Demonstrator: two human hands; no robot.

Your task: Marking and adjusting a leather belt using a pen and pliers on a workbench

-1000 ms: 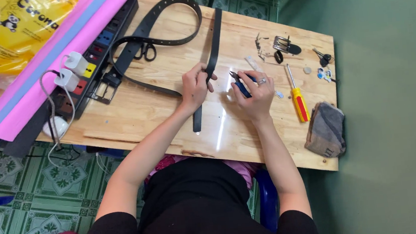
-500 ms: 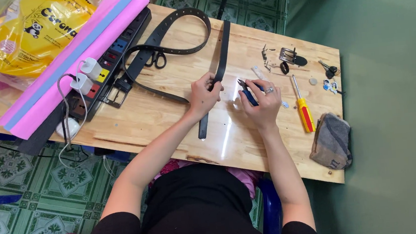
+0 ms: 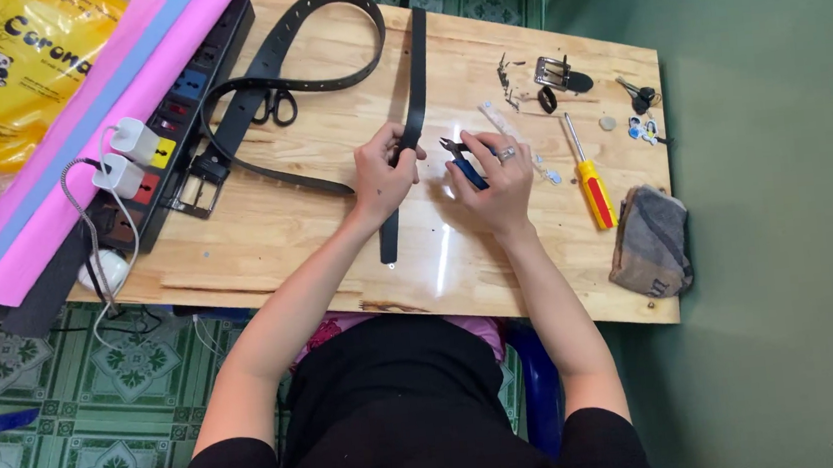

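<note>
I wear a black short-sleeved top. My arms are bare below it. A silver ring (image 3: 507, 155) sits on my right hand (image 3: 494, 182).

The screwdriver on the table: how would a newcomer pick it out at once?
Start at the wooden table and go just beyond the right hand. The screwdriver lies between that hand and a grey pouch. Only it has a yellow-and-red handle.

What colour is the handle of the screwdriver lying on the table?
The screwdriver has a yellow handle with red at the end, seen in the head view.
</note>
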